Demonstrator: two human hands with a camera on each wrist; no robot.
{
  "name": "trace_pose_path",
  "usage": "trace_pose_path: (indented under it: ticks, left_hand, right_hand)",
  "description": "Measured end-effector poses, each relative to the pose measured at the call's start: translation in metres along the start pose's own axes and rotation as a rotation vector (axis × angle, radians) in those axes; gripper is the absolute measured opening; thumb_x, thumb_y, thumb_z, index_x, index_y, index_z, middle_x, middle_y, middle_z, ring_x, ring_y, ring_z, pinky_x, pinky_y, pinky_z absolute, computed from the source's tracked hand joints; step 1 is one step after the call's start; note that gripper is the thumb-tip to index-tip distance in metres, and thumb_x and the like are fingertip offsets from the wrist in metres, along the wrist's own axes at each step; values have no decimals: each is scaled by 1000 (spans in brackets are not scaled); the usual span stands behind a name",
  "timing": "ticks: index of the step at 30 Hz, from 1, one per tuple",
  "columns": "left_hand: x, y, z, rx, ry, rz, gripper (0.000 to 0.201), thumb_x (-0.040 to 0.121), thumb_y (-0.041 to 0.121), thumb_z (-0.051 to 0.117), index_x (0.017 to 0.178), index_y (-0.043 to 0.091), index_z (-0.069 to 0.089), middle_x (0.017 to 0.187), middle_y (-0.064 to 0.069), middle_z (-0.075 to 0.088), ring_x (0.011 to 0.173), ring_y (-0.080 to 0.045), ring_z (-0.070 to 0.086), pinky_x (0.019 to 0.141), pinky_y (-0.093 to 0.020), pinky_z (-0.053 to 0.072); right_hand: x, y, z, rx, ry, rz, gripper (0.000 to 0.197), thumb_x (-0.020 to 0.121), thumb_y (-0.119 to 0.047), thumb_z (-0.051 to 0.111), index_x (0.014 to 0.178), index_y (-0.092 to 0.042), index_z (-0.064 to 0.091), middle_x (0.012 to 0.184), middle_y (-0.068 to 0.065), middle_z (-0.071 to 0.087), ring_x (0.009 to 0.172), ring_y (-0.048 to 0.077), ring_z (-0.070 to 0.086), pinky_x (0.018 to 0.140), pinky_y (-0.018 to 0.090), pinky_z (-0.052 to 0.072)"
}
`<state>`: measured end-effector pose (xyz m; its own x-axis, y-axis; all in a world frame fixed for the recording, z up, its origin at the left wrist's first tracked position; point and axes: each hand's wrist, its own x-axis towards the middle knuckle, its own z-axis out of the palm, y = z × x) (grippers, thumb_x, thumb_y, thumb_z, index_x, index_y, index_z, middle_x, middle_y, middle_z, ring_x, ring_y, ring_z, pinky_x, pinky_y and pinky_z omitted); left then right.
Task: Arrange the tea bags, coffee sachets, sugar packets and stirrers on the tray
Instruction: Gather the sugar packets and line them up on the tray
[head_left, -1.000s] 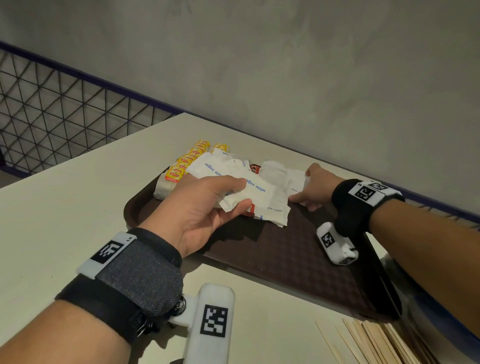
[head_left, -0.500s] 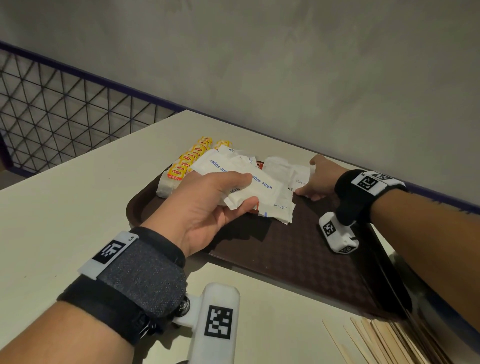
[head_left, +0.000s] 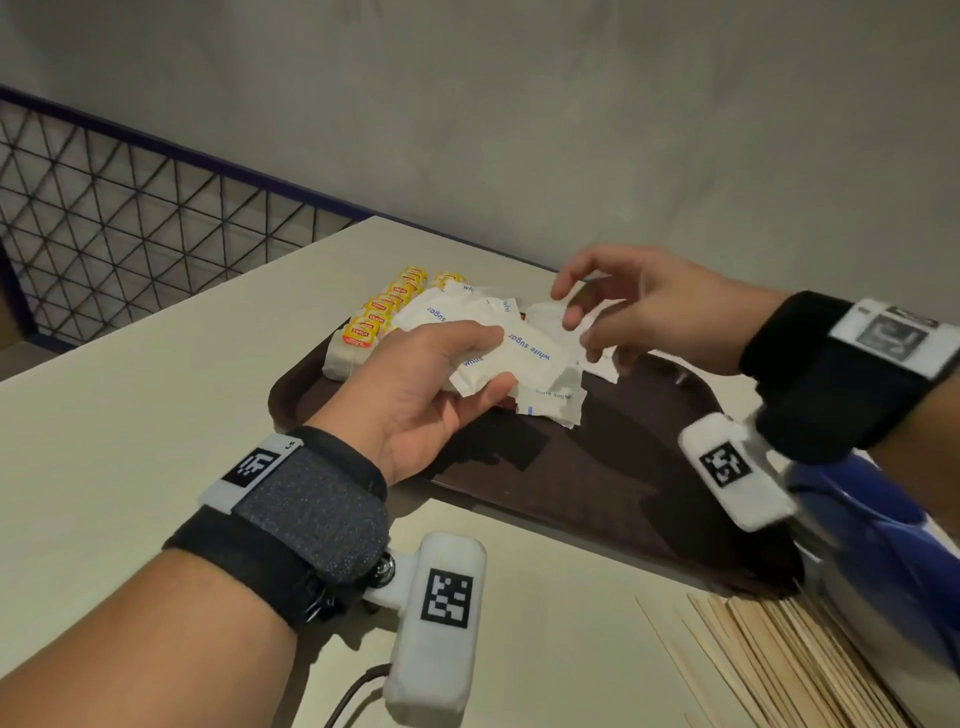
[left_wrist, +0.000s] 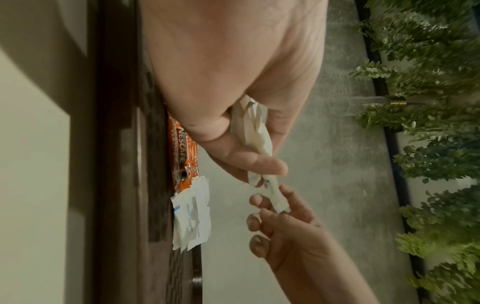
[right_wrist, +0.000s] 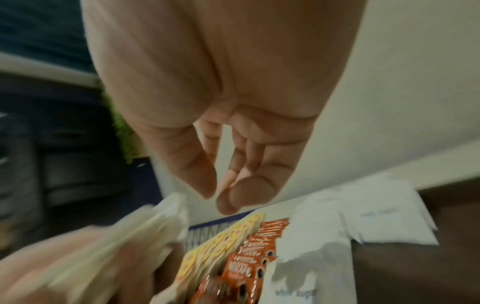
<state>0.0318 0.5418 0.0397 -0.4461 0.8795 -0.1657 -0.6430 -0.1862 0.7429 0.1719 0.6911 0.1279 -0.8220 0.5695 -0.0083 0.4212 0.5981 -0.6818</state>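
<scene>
Sugar packets sit pinched in the left hand above the tray's far edge; right hand hovers beside them, fingers loosely spread, holding nothing.

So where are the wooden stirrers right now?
In the head view the stirrers lie on the table at the bottom right, off the tray, just past its near right corner.
</scene>
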Motion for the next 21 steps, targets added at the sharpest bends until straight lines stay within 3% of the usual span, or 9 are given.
trace_pose_path:
  ticks: [1, 3, 6, 10, 13, 16, 19, 21]
  left_hand:
    - [0, 0, 0, 3, -1, -1, 26, 90, 1, 73, 116, 2, 71, 112, -17, 78, 87, -24, 78, 51, -22, 56]
    - [0, -1, 1, 3, 7, 8, 30, 89, 0, 74, 119, 2, 70, 117, -17, 77, 99, -25, 77, 51, -21, 56]
    - [-1, -2, 3, 2, -11, 26, 28, 91, 1, 72, 117, 7, 73, 110, -10, 79, 99, -19, 74, 51, -20, 55]
    - [-3, -1, 5, -19, 12, 32, 31, 93, 10, 74, 123, 9, 71, 96, -6, 79, 74, -14, 76, 48, -21, 56]
    - [-1, 0, 3, -40, 59, 25, 31, 93, 9, 74, 124, 8, 70, 101, -9, 80, 71, -17, 78, 47, -22, 55]
    - [0, 0, 2, -47, 88, 15, 32, 92, 7, 75, 124, 7, 69, 104, -11, 80, 76, -20, 79, 47, -23, 55]
    - [1, -1, 1, -39, 99, 13, 34, 92, 7, 76, 125, 7, 68, 105, -11, 80, 76, -20, 79, 47, -23, 55]
    - [1, -2, 2, -32, 102, 12, 36, 92, 7, 76, 126, 9, 68, 107, -11, 80, 76, -19, 79, 47, -23, 55]
  right_hand:
    - [-8, -8, 4, -151, -7, -77, 45, 83, 12, 65, 111, -23, 63, 105, 7, 61, 74, 23, 63, 57, 34, 58]
    - [-23, -18, 16, -496, -10, -213, 49, 79, -3, 71, 115, -34, 58, 111, -3, 51, 87, 17, 59, 72, 31, 56]
    - [-36, -19, 33, -758, 2, -418, 51, 76, -22, 76, 121, -29, 54, 113, -4, 45, 96, 13, 46, 78, 23, 42]
    - [-32, -17, 38, -821, 112, -555, 7, 92, -18, 66, 96, -19, 61, 95, -4, 56, 87, 17, 49, 74, 32, 43]
    - [-31, -17, 27, -695, 184, -398, 9, 93, -17, 68, 88, -19, 60, 83, -6, 62, 77, 13, 54, 67, 23, 42]
    - [-19, -4, 5, -476, 279, -145, 8, 89, -14, 72, 94, -16, 65, 83, -2, 64, 67, 3, 57, 56, 15, 42]
    - [9, 18, -15, -405, 323, 152, 15, 85, -9, 74, 98, -15, 69, 96, 7, 70, 77, 19, 62, 62, 27, 50]
    - [27, 34, -22, -408, 261, 340, 16, 87, -9, 74, 102, -10, 70, 98, 11, 70, 77, 23, 62, 57, 26, 48]
